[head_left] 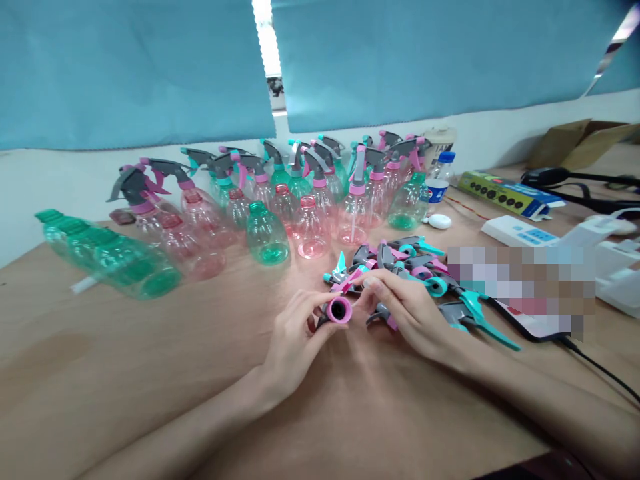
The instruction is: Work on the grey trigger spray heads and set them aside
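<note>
My left hand (297,327) grips a trigger spray head (339,311), its round pink collar turned with the dark opening toward me. At its upper right, my right hand (407,307) has its fingers closed around the pink trigger end of the same spray head. A pile of loose grey spray heads with pink and turquoise parts (436,287) lies beside and behind my right hand. Beyond my hands stand open-necked bottles, among them a clear pink bottle (313,230) and a clear green bottle (268,237).
Several bottles with spray heads fitted (357,200) stand along the back. Green bottles (110,257) lie at the left. To the right are a blurred-out phone-like item (525,293) with a black cable, a white power strip (520,231), a box (505,193) and a drink bottle (440,177).
</note>
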